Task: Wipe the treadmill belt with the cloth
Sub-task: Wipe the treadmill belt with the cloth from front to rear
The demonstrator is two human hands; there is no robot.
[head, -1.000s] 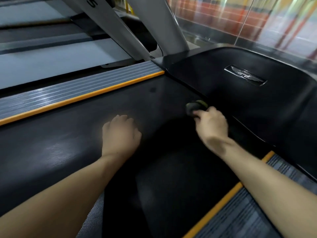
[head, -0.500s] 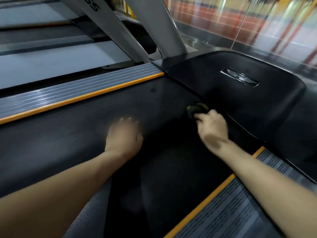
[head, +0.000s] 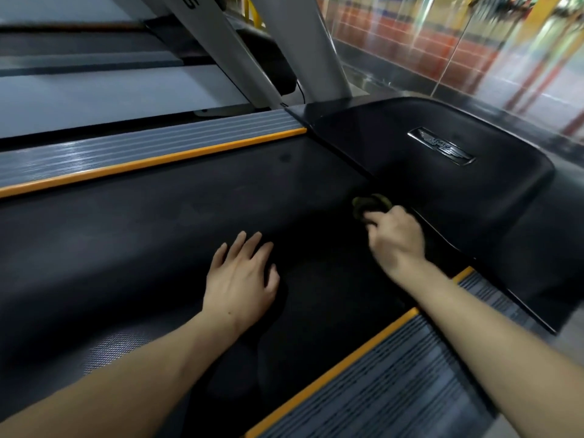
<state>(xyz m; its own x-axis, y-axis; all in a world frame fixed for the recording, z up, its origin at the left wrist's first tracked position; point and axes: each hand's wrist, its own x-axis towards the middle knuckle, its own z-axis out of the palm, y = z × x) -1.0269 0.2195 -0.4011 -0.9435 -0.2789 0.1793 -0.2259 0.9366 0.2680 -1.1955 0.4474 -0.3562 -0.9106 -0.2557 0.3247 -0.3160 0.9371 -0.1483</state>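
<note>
At belt's far right edge, by the motor cover (head: pixel 442 184): dark cloth (head: pixel 369 203), bunched in my right hand (head: pixel 395 238) to scrub the treadmill belt (head: pixel 158 232). Left hand (head: pixel 241 279), fingers spread flat, bracing my weight.

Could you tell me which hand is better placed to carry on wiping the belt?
The right hand: it already grips the cloth against the belt by the motor cover. The left hand lies flat and empty.

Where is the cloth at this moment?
In the head view, the dark cloth is right of centre, bunched under the right hand's fingers on the treadmill belt, next to the edge of the black motor cover.
</note>
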